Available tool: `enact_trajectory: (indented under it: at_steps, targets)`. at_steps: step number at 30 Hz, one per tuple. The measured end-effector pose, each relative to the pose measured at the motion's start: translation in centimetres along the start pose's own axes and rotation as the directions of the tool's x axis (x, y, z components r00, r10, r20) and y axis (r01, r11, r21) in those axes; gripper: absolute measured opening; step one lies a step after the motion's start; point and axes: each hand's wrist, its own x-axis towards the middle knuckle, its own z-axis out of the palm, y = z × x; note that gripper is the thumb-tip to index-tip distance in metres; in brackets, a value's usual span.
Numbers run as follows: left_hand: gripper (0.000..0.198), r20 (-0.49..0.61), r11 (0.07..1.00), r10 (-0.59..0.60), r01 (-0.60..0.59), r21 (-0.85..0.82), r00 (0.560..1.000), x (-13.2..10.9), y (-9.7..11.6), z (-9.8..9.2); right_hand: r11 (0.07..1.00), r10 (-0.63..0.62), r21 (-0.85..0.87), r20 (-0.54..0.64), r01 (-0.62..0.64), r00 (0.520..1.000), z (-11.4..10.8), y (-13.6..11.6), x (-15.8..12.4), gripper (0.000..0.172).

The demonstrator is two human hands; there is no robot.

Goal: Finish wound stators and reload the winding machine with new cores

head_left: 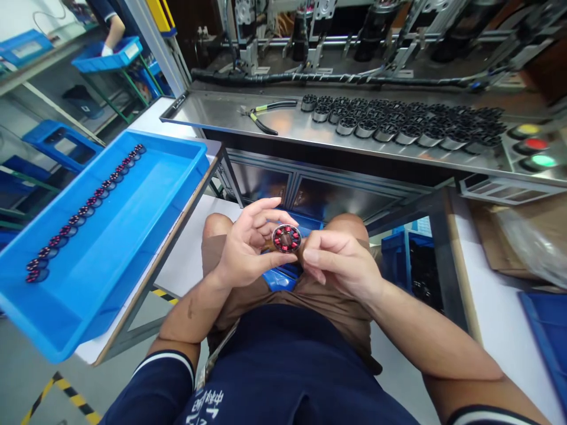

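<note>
Between the thumb and fingers of my left hand [252, 239] is a round motor stator [286, 238], a metal ring with red windings around a dark centre. Its face is turned up toward me, above my lap. Just to its right, the thumb and fingers of my right hand [339, 260] are pinched together beside the rim. Whatever that pinch holds, if anything, is too small or hidden to make out.
A blue tray [133, 200] on the left bears a row of red-wound stators [91, 202]. Ahead, a metal ledge [212, 109] carries cutting pliers [266, 112], many black-topped rings [385, 131] and lit buttons [534, 146]. Another person's arm [114, 32] reaches into a bin at back left.
</note>
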Motion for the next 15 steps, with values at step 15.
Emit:
enact_trajectory:
  at_steps: [15]
  targets:
    - [0.074, 0.085, 0.898, 0.204, -0.221, 0.382, 0.975, -0.1, 1.3, -0.7, 0.902, -0.283, -0.373, -0.137, 0.215, 0.949, 0.1, -2.8, 0.5, 0.042]
